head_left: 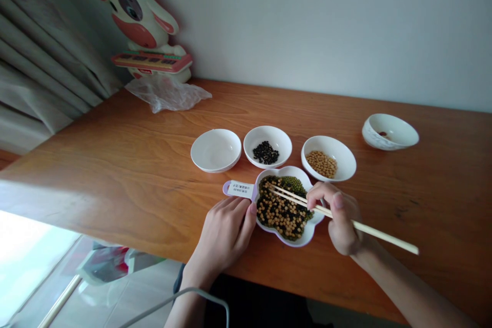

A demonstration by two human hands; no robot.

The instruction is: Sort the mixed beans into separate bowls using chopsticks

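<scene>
A flower-shaped white bowl [307, 236] near the table's front edge holds mixed yellow, black and green beans. My right hand [340, 220] is closed on a pair of wooden chopsticks [369, 229], whose tips reach into the beans at the bowl's upper middle. My left hand [225, 233] rests flat on the table, fingers together, touching the bowl's left rim. Behind the bowl stand three small white dishes: an empty dish [216, 150], a dish with black beans [268, 146] and a dish with yellow beans [329, 158].
A small labelled tag [239, 188] lies just left of the bowl. Another white bowl [389, 131] sits at the right rear. A cow-shaped toy [140, 20] and a crumpled plastic bag [167, 93] stand at the back left by a curtain. The wooden table's [115, 164] edge runs diagonally at left.
</scene>
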